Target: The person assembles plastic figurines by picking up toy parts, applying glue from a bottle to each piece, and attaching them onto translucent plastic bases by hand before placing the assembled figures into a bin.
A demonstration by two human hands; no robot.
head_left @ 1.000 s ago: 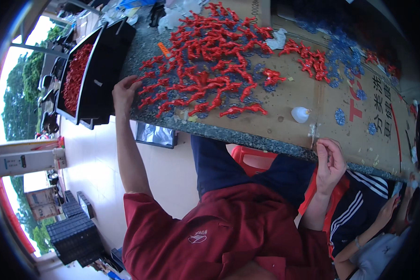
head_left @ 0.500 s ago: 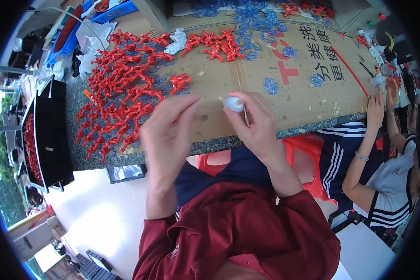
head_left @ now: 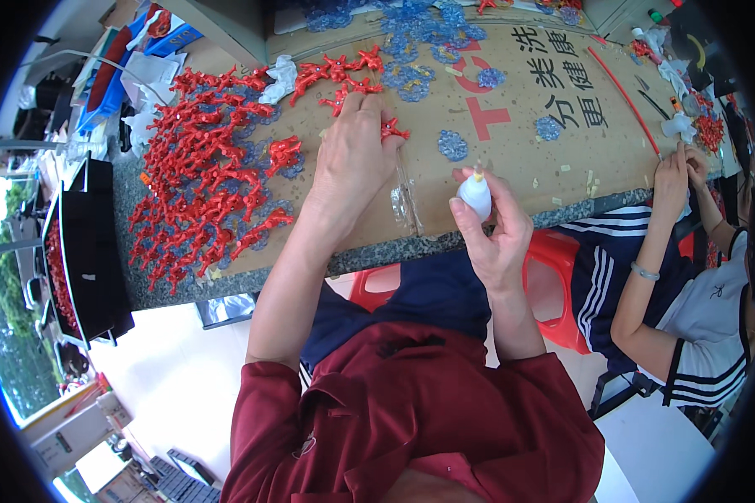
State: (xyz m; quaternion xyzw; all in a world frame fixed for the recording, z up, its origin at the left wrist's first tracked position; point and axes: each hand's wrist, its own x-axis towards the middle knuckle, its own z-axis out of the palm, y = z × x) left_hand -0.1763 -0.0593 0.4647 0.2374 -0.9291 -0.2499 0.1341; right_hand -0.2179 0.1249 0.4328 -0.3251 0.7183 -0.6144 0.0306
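Observation:
My left hand (head_left: 352,163) reaches over the cardboard, its fingers closed on a small glossy red figure (head_left: 393,129) with stubby limbs. Only part of that figure shows beside the thumb; the rest is hidden by the fingers. Several more red figures (head_left: 338,70) lie just beyond that hand. In my right hand (head_left: 499,239) is a small white squeeze bottle (head_left: 475,199), its narrow yellowish tip pointing up and away from me. The bottle is apart from the figure.
Many red figures (head_left: 201,155) on clear blue pieces cover the table's left side. More blue pieces (head_left: 411,42) lie at the back, with single ones (head_left: 453,145) on the cardboard (head_left: 512,172). A crumpled white tissue (head_left: 279,80) sits behind. At right, a co-worker's hands (head_left: 675,172) work nearby.
My left hand has moved forward to the red figures and taken hold of one. My right hand has shifted right and turned the bottle so its tip points away. The whole view has shifted slightly.

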